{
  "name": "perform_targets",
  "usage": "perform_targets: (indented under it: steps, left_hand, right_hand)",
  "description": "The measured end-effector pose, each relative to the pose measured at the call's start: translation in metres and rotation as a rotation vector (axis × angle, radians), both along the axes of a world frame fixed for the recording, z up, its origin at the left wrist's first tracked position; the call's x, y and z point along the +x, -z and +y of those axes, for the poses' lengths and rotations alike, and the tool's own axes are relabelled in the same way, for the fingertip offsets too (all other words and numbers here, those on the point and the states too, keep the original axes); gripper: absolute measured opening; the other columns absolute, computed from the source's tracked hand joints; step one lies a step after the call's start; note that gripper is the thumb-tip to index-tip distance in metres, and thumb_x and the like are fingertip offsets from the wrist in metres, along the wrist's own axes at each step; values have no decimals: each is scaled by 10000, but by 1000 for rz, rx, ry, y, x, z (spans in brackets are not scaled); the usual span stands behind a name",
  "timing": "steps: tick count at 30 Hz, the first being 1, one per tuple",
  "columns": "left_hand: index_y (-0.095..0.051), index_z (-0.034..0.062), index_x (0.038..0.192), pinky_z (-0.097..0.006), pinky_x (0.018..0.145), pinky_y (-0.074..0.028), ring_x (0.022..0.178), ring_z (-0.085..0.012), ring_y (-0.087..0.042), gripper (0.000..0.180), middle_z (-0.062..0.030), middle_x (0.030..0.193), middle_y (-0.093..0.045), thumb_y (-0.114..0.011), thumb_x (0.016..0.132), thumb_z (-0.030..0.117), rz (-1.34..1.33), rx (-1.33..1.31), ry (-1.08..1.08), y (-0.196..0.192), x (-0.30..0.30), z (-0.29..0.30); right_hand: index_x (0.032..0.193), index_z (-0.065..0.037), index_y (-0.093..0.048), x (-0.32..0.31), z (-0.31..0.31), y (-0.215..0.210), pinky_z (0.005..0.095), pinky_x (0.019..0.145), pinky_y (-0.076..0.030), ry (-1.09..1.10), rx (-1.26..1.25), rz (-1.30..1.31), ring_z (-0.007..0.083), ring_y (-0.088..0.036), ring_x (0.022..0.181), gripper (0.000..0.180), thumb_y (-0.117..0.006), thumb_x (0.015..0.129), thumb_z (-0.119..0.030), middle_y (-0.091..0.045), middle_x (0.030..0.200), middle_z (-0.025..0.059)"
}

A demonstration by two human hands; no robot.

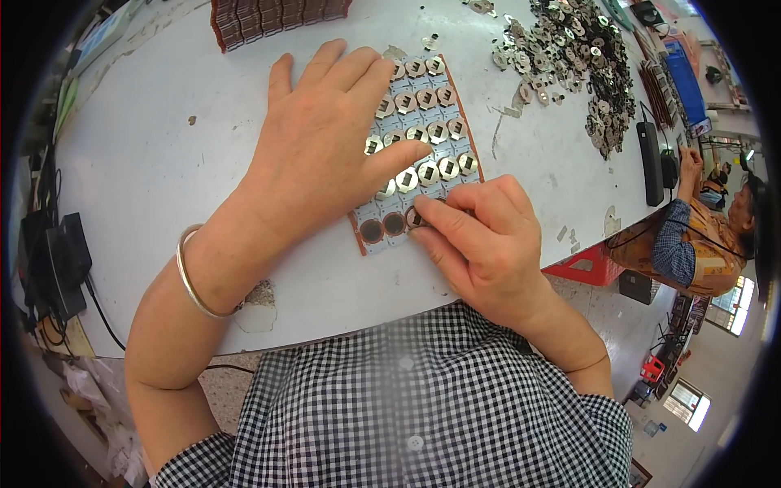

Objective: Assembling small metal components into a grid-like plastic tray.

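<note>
A flat panel of pale blue circuit boards (382, 241) with reddish-brown side edges lies on the white table before me. Rows of shiny round metal clips (428, 172) with dark centres sit on it. In the row nearest me, two dark round spots (372, 231) show at the left. My left hand (325, 122) lies open over the panel's left side, fingers spread, hiding part of the rows. At the nearest row, my right hand (488, 236) is closed, thumb and fingertips pinching a small round metal clip (414, 217) against the panel. The fingers partly cover it.
Loose metal clips (569, 65) are heaped at the far right. A stack of brown-edged panels (277, 18) stands at the far side. Black adapters with cables (65, 264) lie at the left edge. A person (691, 228) sits at the right, past a black box (649, 163).
</note>
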State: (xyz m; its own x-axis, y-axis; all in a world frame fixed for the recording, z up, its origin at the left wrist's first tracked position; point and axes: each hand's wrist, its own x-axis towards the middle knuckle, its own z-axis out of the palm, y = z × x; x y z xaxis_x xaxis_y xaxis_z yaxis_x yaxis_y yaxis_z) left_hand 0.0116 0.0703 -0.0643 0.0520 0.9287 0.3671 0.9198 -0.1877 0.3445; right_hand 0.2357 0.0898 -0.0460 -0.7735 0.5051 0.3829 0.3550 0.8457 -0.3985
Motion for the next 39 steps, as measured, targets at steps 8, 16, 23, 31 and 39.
perform_targets:
  steps: [8,16,23,31,39]
  left_hand:
    - [-584,-32,1335,-572,1133,-282,1359,-385,-469,688,-179,1380,-581,-796,808,356,-4,-14,4,-2,1,1]
    - [-575,-37,1350,-615,1131,-268,1372,-418,-452,715,-181,1393,-572,-804,796,352,-9,-59,15,-7,1,-2]
    - [-561,-36,1364,-652,1129,-256,1381,-440,-442,747,-186,1407,-563,-813,779,354,-25,-87,30,-7,-1,-2]
    - [-566,-31,1354,-652,1121,-266,1371,-433,-451,743,-186,1396,-566,-810,775,365,-25,-51,35,-6,-3,1]
    - [-565,-35,1346,-662,1122,-259,1371,-437,-446,737,-184,1394,-558,-818,760,335,-28,-73,34,-7,1,-1]
  right_hand:
    - [1046,-59,-767,-1,2,2,341,706,-440,-28,12,24,202,-545,787,323,-840,733,-84,-634,910,22]
    - [1065,-30,-752,-5,48,-11,343,718,-531,0,-182,140,241,-646,809,225,-769,844,-66,-692,916,93]
    - [1072,-41,-762,-59,148,-6,352,780,-547,41,-21,-17,270,-690,842,189,-693,913,-115,-733,981,129]
    - [1026,-26,-743,-66,171,7,389,775,-537,28,60,-110,308,-681,844,164,-683,926,-142,-693,935,141]
    - [983,6,-661,-28,155,-21,344,621,-449,1,-74,-118,190,-571,665,161,-615,991,-148,-615,787,85]
